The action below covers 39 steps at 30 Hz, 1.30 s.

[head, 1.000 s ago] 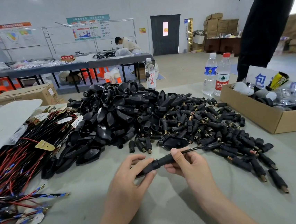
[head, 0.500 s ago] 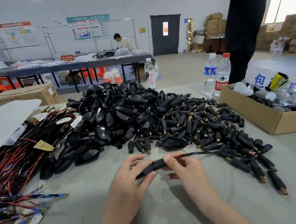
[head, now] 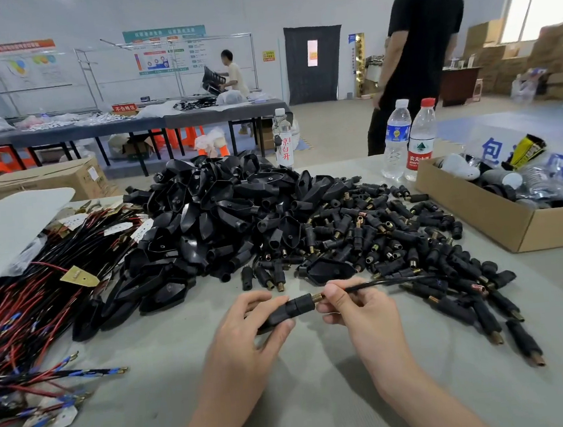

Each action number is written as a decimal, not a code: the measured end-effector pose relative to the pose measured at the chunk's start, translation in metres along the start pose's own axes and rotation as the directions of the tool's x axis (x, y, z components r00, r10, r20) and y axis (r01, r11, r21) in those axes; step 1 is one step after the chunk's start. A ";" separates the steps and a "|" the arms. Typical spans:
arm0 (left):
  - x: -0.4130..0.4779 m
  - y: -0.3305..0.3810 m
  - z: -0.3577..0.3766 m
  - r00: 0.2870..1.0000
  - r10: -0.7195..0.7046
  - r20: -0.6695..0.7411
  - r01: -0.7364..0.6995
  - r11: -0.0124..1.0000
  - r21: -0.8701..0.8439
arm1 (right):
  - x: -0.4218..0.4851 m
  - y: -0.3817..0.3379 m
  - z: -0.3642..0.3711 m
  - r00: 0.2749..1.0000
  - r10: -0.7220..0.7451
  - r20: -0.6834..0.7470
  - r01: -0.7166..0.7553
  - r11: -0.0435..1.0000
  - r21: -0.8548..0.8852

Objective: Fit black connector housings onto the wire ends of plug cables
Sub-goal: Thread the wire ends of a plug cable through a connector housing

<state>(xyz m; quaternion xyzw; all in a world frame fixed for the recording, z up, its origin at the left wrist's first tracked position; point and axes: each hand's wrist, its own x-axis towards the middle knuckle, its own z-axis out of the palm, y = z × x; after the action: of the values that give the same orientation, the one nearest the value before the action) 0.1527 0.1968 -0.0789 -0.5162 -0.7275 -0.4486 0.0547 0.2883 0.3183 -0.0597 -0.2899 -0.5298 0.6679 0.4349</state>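
Holds a black housing [head: 291, 310] in the left grip [head: 250, 333], low over the counter [head: 325, 398] and near its front edge, with the thumb under it and the fingers curled over it. Pinches a thin black cable [head: 383, 283] in the right grip [head: 362, 312], thumb and forefinger pressed together on it, just beside the housing. Shows a short brass end [head: 316, 297] between the housing and the right fingertips, at the mouth of the housing; depth inside the housing not possible to tell. From the right grip, cable running to the right and into a pile of small connectors [head: 396, 236].

Behind both grips, in the middle of the counter, a big heap of black shells [head: 212, 220], touching the connectors on its right side. One flat shell [head: 327, 271] lying apart from the heap, just behind the right grip. Some long connectors with brass tips [head: 489, 317] spread on the counter to the right of the cable.

On the left side, a thick bundle of red and black wires [head: 24, 307] with blue terminals, some paper tags among them.

On the right side, an open cardboard box [head: 479, 215] with mixed things inside. Just beside its far corner, two water bottles [head: 407, 139] standing upright, one with a white cap and one with a red cap. Behind the heap, a third bottle [head: 282, 141] with red characters on it.

Beyond the counter, a person in black [head: 418, 45] standing near the two bottles, and another long counter [head: 195, 113] at the far wall.
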 end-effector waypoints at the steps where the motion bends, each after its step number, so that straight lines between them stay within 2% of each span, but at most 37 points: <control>1: 0.000 -0.001 0.000 1.000 0.002 -0.002 -0.002 1.000 -0.001 | 0.000 0.000 0.000 1.000 0.002 0.002 -0.002 1.000 0.002; 8: 0.000 -0.003 -0.002 0.998 0.022 -0.056 -0.020 0.999 0.034 | -0.006 -0.013 0.002 0.997 0.009 0.072 -0.011 0.999 0.032; 14: 0.002 -0.004 -0.004 0.986 -0.130 -0.103 0.139 0.986 0.090 | -0.026 -0.025 0.013 0.979 -0.002 0.204 0.003 1.000 -0.005; 19: -0.002 0.009 -0.001 0.988 -0.139 -0.063 0.143 0.988 0.059 | -0.041 -0.035 0.007 0.992 -0.045 0.115 0.053 0.996 -0.070; 23: -0.009 0.028 0.005 0.998 -0.044 -0.049 0.046 0.999 0.029 | -0.047 -0.046 -0.004 0.997 -0.035 0.066 0.031 0.997 0.068; 25: -0.011 0.038 0.004 0.985 -0.148 -0.087 0.143 0.988 -0.053 | -0.051 -0.048 -0.005 0.998 -0.027 0.054 0.020 0.992 0.125; 27: -0.014 0.048 0.001 0.904 -0.408 -0.124 0.370 0.895 -0.250 | -0.055 -0.048 -0.002 0.998 -0.033 0.048 0.024 0.984 0.174; 29: -0.018 0.060 -0.007 0.767 -0.641 -0.040 0.535 0.672 -0.512 | -0.060 -0.048 0.006 0.997 -0.044 0.064 0.030 0.978 0.204; 30: -0.020 0.064 -0.013 0.704 -0.708 0.060 0.553 0.494 -0.671 | -0.063 -0.048 0.013 0.995 -0.044 0.085 0.026 0.978 0.208; 31: -0.022 0.067 -0.019 0.658 -0.725 0.200 0.534 0.263 -0.803 | -0.067 -0.046 0.021 0.993 -0.043 0.113 0.020 0.980 0.200; 32: -0.023 0.070 -0.027 0.630 -0.703 0.329 0.498 0.041 -0.866 | -0.071 -0.044 0.030 0.989 -0.043 0.145 0.015 0.983 0.184; 33: -0.024 0.071 -0.037 0.609 -0.676 0.416 0.466 -0.119 -0.877 | -0.076 -0.042 0.038 0.983 -0.043 0.179 0.014 0.986 0.164; 34: -0.026 0.070 -0.047 0.596 -0.656 0.463 0.441 -0.214 -0.872 | -0.081 -0.040 0.048 0.976 -0.045 0.211 0.014 0.989 0.146; 35: -0.028 0.069 -0.058 0.600 -0.639 0.481 0.425 -0.255 -0.868 | -0.087 -0.038 0.057 0.969 -0.046 0.241 0.014 0.991 0.133; 36: -0.030 0.068 -0.068 0.614 -0.624 0.483 0.429 -0.250 -0.868 | -0.092 -0.037 0.065 0.963 -0.044 0.266 0.010 0.992 0.128; 39: -0.036 0.062 -0.098 0.657 -0.624 0.423 0.469 -0.102 -0.878 | -0.104 -0.033 0.089 0.949 -0.035 0.314 -0.005 0.992 0.128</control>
<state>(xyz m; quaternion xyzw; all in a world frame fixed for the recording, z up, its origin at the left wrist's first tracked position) 0.1815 0.1060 -0.0031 -0.0521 -0.4156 -0.8045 -0.4211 0.2694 0.1872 -0.0118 -0.1470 -0.5511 0.7347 0.3673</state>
